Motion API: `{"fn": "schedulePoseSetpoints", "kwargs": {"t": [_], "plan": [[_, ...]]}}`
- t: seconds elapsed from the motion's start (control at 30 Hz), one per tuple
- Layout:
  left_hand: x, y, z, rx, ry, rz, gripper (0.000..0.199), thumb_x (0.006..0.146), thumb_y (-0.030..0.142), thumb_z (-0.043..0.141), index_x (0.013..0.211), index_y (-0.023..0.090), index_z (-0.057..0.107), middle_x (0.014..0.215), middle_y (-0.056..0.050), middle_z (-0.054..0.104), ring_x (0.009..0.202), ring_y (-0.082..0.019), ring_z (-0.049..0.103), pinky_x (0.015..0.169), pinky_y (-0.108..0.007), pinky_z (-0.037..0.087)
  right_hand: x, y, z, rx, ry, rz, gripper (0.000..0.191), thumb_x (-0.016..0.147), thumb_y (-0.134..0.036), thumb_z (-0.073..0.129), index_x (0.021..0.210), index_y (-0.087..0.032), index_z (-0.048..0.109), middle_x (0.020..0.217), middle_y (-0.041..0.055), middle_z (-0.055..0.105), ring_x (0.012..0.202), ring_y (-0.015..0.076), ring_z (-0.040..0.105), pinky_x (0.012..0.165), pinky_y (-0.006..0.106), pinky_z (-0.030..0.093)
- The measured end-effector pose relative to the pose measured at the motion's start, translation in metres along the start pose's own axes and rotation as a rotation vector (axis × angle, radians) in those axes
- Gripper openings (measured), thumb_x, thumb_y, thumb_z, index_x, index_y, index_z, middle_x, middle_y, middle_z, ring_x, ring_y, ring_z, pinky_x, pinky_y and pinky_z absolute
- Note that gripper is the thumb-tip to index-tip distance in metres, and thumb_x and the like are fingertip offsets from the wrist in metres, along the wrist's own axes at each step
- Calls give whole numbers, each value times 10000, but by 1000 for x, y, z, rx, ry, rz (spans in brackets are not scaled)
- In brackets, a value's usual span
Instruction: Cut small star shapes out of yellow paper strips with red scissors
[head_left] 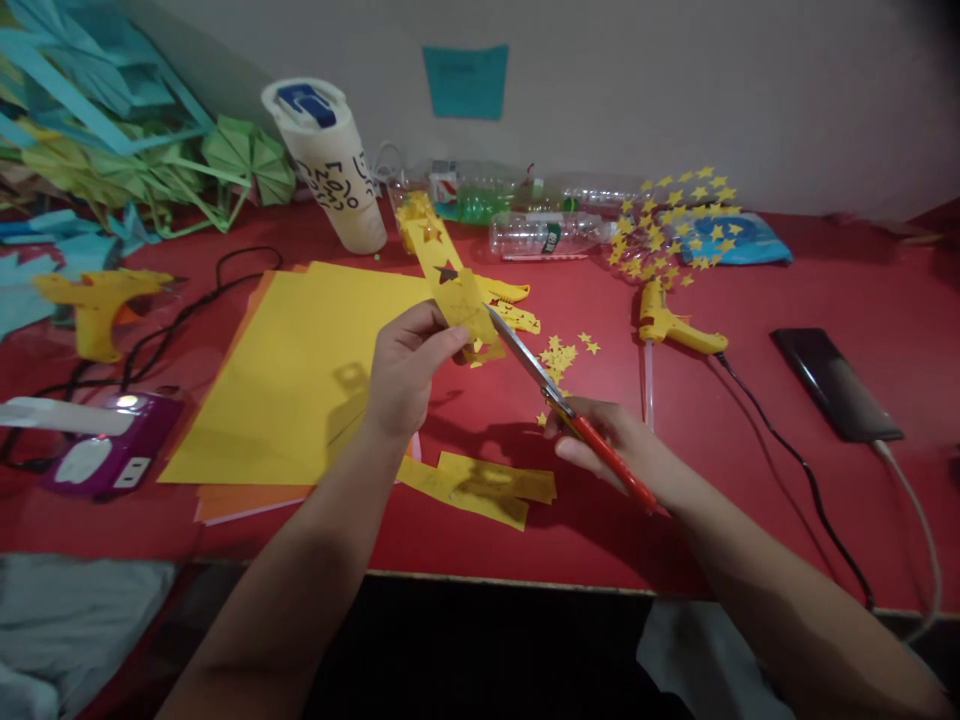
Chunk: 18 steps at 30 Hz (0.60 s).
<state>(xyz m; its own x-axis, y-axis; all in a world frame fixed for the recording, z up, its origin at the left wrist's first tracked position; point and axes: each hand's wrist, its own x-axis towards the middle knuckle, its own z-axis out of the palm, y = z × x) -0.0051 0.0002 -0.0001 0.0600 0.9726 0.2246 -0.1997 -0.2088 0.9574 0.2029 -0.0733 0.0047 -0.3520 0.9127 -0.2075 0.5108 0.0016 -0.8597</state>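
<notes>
Pinched between the thumb and fingers of my left hand is a yellow paper strip with star-shaped holes cut through it. My right hand grips red-handled scissors, whose blade tips meet the strip's right edge. Small yellow paper stars lie loose on the table just beyond the scissors. Below the hands rest more yellow strips. Left of my left hand is a stack of yellow sheets, with orange and pink paper under it. Cut scraps sit behind the strip.
Yellow glue guns lie at left and right, with black cords. A white tumbler, clear plastic bottles and a star-covered piece stand along the wall. A phone and a purple power box flank the work.
</notes>
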Motion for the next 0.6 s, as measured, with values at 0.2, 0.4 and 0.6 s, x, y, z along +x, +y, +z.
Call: {"fn": "schedulePoseSetpoints", "kwargs": {"t": [0.2, 0.4, 0.6], "plan": [[1, -2, -4, 8, -13, 68, 113, 720, 186, 621, 607, 185, 620, 592, 20, 574, 559, -79, 524, 542, -221, 446, 0, 4, -2, -33, -56, -7, 535, 745, -728, 573, 693, -206, 473, 675, 23, 533, 592, 142, 457, 527, 280, 390], [2, 0, -6, 20, -50, 35, 93, 693, 190, 605, 601, 186, 615, 570, 17, 552, 533, -84, 480, 525, -235, 422, 0, 0, -2, 10, -60, 5, 568, 728, -760, 565, 663, -208, 444, 653, 13, 515, 579, 130, 444, 519, 270, 382], [1, 3, -4, 17, -113, -16, 104, 661, 189, 594, 558, 181, 583, 541, 13, 522, 513, -89, 459, 501, -245, 401, 0, -2, -1, 53, -73, -31, 546, 761, -734, 561, 665, -210, 440, 607, -25, 456, 512, 97, 395, 472, 249, 337]]}}
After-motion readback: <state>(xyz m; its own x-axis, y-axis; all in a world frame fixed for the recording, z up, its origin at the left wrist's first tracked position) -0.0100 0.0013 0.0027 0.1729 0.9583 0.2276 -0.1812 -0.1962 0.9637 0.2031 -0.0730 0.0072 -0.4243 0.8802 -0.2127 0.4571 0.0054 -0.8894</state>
